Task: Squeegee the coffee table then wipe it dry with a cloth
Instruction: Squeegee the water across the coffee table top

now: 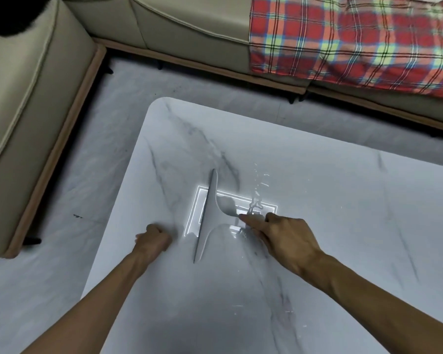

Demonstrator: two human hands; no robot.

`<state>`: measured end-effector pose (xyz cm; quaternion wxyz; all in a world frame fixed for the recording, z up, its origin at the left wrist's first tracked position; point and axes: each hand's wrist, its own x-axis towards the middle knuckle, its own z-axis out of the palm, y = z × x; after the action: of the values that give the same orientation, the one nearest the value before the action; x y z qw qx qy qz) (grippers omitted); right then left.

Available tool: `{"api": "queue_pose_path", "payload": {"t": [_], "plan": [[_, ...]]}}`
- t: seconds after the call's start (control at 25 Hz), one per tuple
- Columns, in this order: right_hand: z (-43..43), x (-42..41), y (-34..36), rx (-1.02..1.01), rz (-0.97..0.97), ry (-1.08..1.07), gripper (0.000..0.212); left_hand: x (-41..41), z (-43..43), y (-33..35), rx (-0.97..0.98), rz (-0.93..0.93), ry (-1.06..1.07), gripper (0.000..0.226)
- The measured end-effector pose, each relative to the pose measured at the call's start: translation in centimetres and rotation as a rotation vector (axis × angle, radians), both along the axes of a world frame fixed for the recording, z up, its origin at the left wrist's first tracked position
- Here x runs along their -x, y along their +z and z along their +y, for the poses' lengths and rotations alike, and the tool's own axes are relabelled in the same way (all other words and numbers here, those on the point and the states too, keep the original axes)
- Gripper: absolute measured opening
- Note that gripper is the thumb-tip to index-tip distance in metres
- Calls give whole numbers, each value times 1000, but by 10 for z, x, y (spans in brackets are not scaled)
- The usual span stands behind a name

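A grey squeegee lies with its long blade on the white marble coffee table, the blade running from near to far. My right hand grips its handle from the right side. Water streaks and droplets glisten on the tabletop just beyond that hand. My left hand is curled into a fist holding nothing, resting near the table's left edge, left of the blade. No cloth is in view.
A beige sofa wraps around the left and far sides. A red plaid blanket covers its far right part. Grey marbled floor lies between sofa and table. A ceiling light's reflection shines under the squeegee.
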<state>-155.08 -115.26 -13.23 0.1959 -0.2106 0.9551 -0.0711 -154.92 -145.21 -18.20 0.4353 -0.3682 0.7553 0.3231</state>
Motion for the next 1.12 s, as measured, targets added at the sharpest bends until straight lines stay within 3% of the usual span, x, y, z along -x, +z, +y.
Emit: {"api": "queue_pose_path", "payload": {"t": [0.16,0.36,0.44,0.56,0.64,0.72,0.96,1.12], "plan": [[9,-2,-6,-53,-76,-25,50,-5,2,-13,88,14,50,55],[64,-3,20,-211,-55,-118,41,10,25,-15,143,303,-208,21],[62,32,25,-136,-65,-241,38,23,39,-20,90,348,-254,15],[29,104,10,72,-48,-424,38,37,63,-37,61,251,-312,22],[2,145,-3,94,-45,-426,37,43,73,-45,127,188,-348,50],[-12,161,-14,92,-84,-440,36,44,76,-49,160,207,-353,60],[38,77,-10,-28,-199,-374,50,51,69,-47,58,102,-373,59],[68,25,27,-115,-202,-319,43,59,72,-39,49,101,-304,57]]}}
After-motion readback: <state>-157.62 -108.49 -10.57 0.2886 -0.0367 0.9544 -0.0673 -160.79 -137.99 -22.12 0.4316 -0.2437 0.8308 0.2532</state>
